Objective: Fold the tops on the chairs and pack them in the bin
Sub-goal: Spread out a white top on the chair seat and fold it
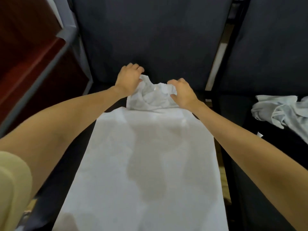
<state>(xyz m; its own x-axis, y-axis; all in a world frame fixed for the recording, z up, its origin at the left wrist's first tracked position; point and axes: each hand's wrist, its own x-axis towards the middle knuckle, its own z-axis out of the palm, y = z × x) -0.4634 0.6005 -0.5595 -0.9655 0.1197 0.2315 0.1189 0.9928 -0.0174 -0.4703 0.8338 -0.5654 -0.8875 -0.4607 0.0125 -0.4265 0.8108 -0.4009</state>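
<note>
A white top [146,160] lies spread lengthwise on the dark seat of the middle chair [150,39], its bunched neck end near the backrest. My left hand [128,79] grips the left shoulder of the top. My right hand [183,93] grips the right shoulder, fingers curled into the cloth. A second crumpled white top [281,110] lies on the seat of the chair to the right [275,39]. No bin can be made out for certain.
A grey-framed red-brown container or cabinet [33,55] stands at the left beside the chair. A black metal chair frame [221,147] separates the two seats. Wooden floor [224,177] shows in the gap between them.
</note>
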